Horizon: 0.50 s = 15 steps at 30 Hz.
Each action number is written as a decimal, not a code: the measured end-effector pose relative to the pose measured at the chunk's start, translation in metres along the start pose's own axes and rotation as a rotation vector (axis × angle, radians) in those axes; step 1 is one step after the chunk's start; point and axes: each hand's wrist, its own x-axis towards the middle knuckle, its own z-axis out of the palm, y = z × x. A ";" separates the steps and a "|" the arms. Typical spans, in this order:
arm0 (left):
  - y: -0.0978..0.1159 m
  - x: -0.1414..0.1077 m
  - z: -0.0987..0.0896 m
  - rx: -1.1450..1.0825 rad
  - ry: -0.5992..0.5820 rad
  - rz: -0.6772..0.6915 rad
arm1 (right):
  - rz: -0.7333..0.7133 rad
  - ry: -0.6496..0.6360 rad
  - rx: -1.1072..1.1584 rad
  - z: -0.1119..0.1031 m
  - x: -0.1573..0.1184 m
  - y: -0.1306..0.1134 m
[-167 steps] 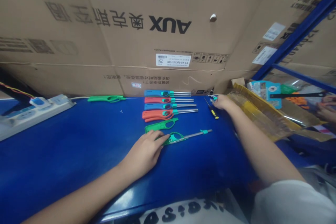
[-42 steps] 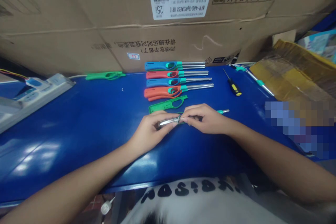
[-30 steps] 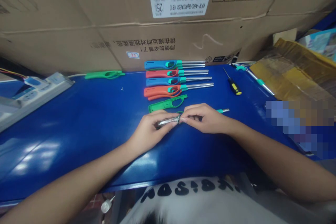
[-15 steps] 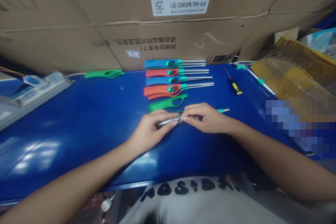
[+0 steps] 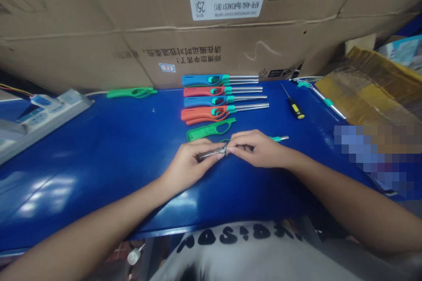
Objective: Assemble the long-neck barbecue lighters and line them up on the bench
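Observation:
My left hand (image 5: 187,161) pinches a slim metal tube (image 5: 210,153) between thumb and fingers, one end pointing right. At that end my right hand (image 5: 252,148) has its fingertips closed on a small dark piece that they mostly cover. Just beyond the hands lies a green half-shell of a lighter handle (image 5: 206,131). A teal-collared lighter nozzle (image 5: 280,138) sticks out from behind my right hand. Farther back, several long-nosed lighters (image 5: 206,113) in red and blue rest in a row, metal noses to the right.
A black and yellow screwdriver (image 5: 295,107) and another teal and metal nozzle (image 5: 321,96) lie at the right, beside a taped carton (image 5: 369,92). Another green handle shell (image 5: 132,92) is at the back left. A white power strip (image 5: 42,118) stands at left. A large cardboard box (image 5: 132,17) walls the back.
Both hands stay in nearly the same place and grip. The metal tube between them looks slightly turned, its shine now duller.

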 end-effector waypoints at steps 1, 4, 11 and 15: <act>0.000 0.000 0.000 0.004 0.001 -0.005 | -0.002 0.001 0.002 0.000 0.000 0.000; -0.002 -0.001 0.001 0.016 0.004 -0.009 | -0.007 0.002 0.005 0.001 0.000 0.001; -0.002 -0.001 0.005 0.030 0.019 0.013 | -0.015 0.011 0.013 0.002 -0.001 0.002; 0.001 -0.001 0.005 0.035 0.035 0.002 | 0.016 0.018 0.018 0.002 0.000 0.001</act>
